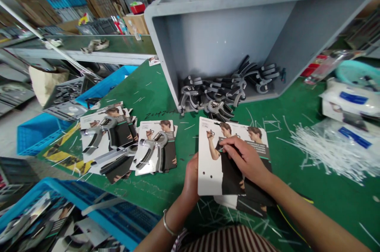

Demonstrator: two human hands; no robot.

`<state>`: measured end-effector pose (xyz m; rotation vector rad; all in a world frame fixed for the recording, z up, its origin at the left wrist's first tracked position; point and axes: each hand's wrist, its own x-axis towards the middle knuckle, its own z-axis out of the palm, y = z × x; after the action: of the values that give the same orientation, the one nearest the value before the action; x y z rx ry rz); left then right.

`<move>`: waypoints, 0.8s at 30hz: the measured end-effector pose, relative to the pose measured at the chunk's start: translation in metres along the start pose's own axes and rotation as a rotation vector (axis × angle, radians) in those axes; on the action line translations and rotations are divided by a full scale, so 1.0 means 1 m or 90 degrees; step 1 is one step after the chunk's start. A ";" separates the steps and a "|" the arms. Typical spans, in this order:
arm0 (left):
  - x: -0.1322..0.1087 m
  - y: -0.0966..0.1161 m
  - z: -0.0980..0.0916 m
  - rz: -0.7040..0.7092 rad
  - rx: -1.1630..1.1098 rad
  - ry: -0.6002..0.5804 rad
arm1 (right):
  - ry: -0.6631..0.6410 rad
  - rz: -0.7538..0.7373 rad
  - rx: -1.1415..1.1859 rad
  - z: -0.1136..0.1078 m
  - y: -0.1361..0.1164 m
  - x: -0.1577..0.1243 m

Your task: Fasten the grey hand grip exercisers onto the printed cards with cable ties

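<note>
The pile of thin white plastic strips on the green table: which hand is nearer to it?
Right. The right hand is at the front of the white-and-black printed card, left of the pile; the left hand, at the card's left edge, is farther away.

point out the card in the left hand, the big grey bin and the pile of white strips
Card (215, 166), head view: white part beside the punched holes
Grey bin (224, 38), head view: bare inner surface
White strips (325, 152), head view: middle of the pile
</note>
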<state>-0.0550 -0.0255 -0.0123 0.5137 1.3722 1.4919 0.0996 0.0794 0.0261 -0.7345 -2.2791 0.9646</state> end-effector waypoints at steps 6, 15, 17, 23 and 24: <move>0.010 0.022 0.000 0.099 0.216 -0.050 | -0.048 -0.106 0.020 -0.005 0.000 -0.002; 0.013 0.026 -0.004 0.178 0.372 -0.001 | -0.026 -0.074 0.028 -0.009 -0.001 -0.008; 0.012 0.028 -0.003 0.179 0.365 0.038 | -0.016 -0.069 0.019 -0.008 0.000 -0.007; 0.008 0.035 -0.010 0.112 0.155 -0.037 | 0.022 -0.057 0.031 0.000 -0.004 -0.003; 0.007 0.037 -0.013 0.106 0.160 -0.021 | 0.024 -0.056 0.052 0.000 -0.003 -0.003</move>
<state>-0.0825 -0.0200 0.0158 0.8251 1.5296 1.4423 0.1006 0.0750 0.0276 -0.6086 -2.2065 0.9878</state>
